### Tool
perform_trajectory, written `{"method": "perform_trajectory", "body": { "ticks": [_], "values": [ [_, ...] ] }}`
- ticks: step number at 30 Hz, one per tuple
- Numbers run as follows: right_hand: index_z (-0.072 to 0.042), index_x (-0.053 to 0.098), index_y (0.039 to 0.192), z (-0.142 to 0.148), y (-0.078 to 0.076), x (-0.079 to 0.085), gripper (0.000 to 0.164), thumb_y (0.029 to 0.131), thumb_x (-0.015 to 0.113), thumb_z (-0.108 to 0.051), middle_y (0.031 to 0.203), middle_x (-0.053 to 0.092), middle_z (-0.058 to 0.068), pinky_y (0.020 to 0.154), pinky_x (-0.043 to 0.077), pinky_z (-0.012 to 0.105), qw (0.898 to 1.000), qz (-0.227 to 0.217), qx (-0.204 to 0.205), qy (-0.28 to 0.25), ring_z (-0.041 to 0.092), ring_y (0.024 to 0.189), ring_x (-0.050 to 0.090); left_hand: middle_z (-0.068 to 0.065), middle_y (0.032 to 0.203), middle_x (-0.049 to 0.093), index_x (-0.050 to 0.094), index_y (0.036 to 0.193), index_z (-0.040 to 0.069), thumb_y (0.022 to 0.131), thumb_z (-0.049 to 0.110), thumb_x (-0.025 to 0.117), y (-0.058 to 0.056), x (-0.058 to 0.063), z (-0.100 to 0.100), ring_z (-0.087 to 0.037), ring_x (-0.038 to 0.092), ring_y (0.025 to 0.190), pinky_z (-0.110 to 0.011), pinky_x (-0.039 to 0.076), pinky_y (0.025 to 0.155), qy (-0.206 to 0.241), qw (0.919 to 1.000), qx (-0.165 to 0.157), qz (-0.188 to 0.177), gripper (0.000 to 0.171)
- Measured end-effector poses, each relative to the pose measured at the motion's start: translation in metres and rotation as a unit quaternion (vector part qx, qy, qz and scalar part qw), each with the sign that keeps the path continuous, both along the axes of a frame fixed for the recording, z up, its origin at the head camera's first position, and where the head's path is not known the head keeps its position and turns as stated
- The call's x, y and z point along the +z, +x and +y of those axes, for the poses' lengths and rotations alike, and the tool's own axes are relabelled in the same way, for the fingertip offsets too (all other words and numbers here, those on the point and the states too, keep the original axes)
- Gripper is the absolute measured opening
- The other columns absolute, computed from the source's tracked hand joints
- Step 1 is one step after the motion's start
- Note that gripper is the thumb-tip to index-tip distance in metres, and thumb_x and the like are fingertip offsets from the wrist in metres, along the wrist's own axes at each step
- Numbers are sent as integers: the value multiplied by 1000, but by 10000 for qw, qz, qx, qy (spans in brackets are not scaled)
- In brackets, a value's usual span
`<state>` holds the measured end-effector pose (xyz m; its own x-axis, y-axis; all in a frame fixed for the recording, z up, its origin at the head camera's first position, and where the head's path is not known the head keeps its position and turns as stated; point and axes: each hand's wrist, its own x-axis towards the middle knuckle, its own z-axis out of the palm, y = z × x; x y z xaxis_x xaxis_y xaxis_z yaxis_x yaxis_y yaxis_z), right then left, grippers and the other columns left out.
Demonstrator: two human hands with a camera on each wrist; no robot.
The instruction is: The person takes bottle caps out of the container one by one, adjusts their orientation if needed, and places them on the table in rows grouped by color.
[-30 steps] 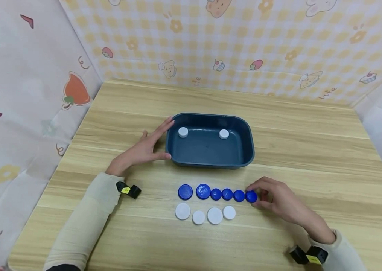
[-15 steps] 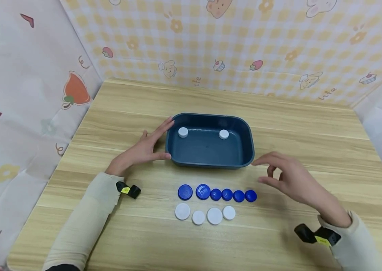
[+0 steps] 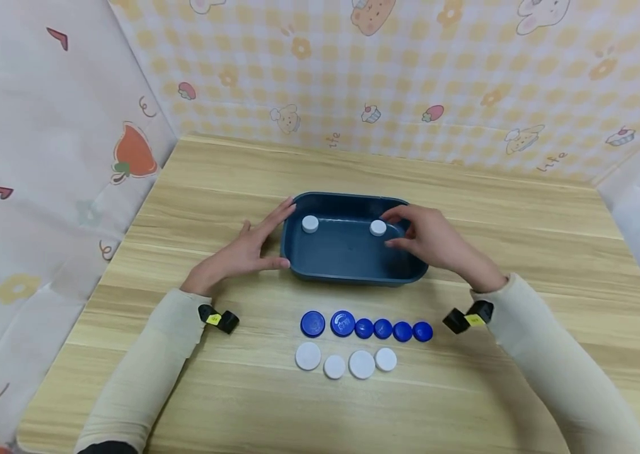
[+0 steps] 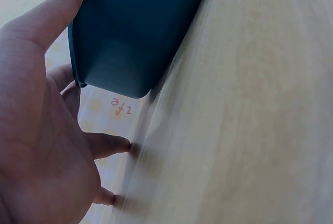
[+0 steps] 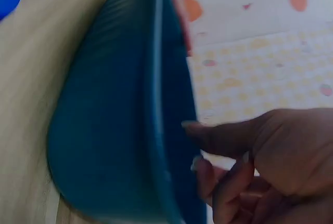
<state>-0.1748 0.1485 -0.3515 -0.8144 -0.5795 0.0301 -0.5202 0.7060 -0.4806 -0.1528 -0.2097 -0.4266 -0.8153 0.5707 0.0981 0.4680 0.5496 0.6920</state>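
Observation:
A dark blue plastic tub (image 3: 348, 277) stands on the wooden table, with two white bottle caps inside: a left cap (image 3: 310, 224) and a right cap (image 3: 378, 228). My left hand (image 3: 243, 252) rests against the tub's left end, fingers spread and fairly straight, thumb at the near corner. Over the tub's right side reaches my right hand (image 3: 424, 236), its thumb and forefinger parted beside the right white cap; I see nothing held between them. In the right wrist view the tub wall (image 5: 114, 130) hides the caps inside.
Nearer than the tub lies a row of several blue bottle caps (image 3: 383, 328). In front of them sits a row of several white bottle caps (image 3: 362, 364). A patterned cloth wall (image 3: 354, 75) rises behind the wooden table (image 3: 524, 239).
My right hand has left the rightmost blue cap, risen and moved forward and left into the tub, by the right white cap. My left hand has stayed at the tub.

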Motion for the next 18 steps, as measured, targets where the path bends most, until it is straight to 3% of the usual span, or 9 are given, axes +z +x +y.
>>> {"method": "perform_trajectory", "body": {
  "ticks": [6,11,18],
  "values": [
    [4,57,124,-17,-17,-12,45,83,73,-5,114,60,23,87,47,48,9976,-144,-160,665,36,102,57,1,161,-4,5,155,30,84,45,71,-1,-2,1,-30,10,144,-76,-4,96,-6,10000,-34,46,98],
    [4,57,125,-23,-22,-22,45,84,73,-5,116,57,24,89,46,50,9941,-81,-176,1064,35,103,56,5,160,-5,4,154,33,84,45,71,0,-2,1,-28,9,144,-75,-4,97,5,10000,15,6,97],
    [0,61,123,-31,-21,-29,42,83,73,-4,115,58,24,85,49,50,9927,-48,-213,1188,34,100,57,3,160,-5,5,155,31,85,40,72,-1,-1,0,-27,8,144,-74,-5,98,4,10000,37,-68,98]
  ]
}}
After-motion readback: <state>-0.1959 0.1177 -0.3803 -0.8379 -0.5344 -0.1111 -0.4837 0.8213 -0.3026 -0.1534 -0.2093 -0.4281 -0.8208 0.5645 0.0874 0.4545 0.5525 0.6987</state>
